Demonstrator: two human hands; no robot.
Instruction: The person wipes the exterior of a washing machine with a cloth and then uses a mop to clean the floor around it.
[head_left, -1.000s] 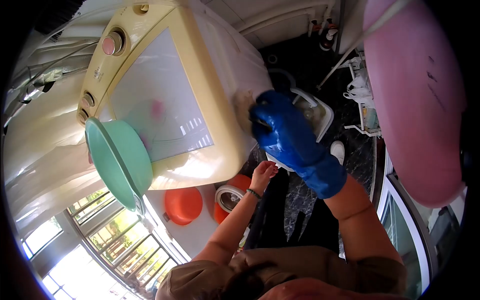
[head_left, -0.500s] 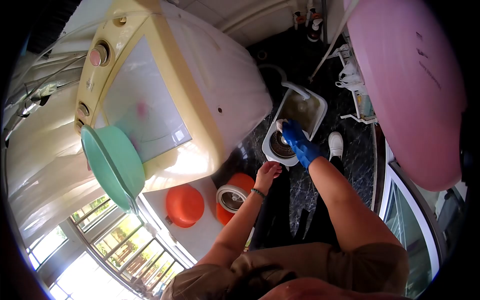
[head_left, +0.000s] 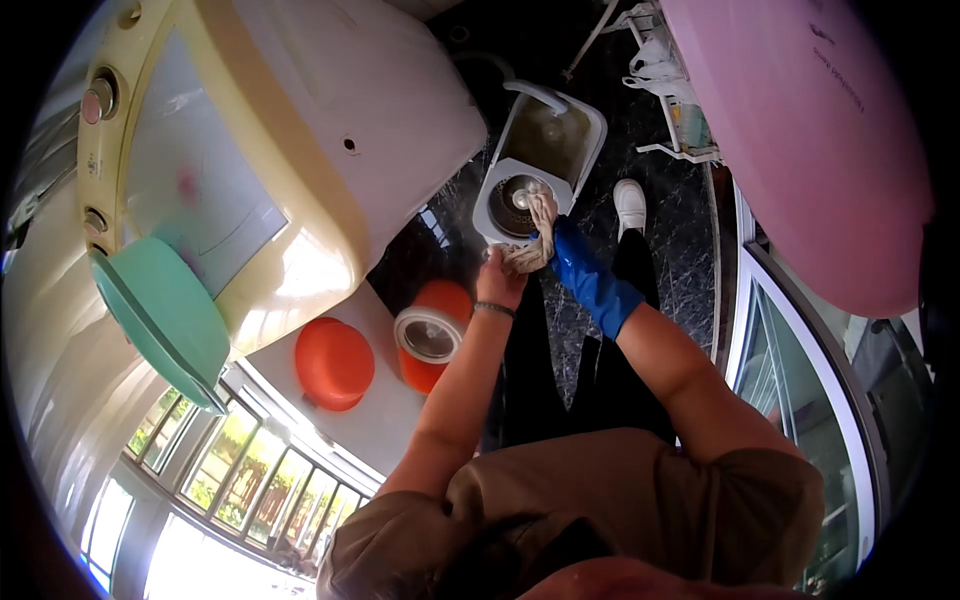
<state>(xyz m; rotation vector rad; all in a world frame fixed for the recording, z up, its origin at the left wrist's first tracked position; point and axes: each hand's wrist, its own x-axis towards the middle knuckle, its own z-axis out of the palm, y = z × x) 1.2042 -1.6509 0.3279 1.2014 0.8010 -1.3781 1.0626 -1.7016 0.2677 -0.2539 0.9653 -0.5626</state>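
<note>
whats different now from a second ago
The gloved right hand left the washing machine's side and moved down to the bucket, bringing the cloth. The bare left hand now grips the cloth too. The bucket, green basin and orange bowl stayed put.

The left arm (head_left: 452,400) and right arm (head_left: 685,375) stretch forward and down, converging. The bare left hand (head_left: 501,281) is curled closed; just beside it, the blue-gloved right hand (head_left: 571,254) seems closed, though partly hidden.
</note>
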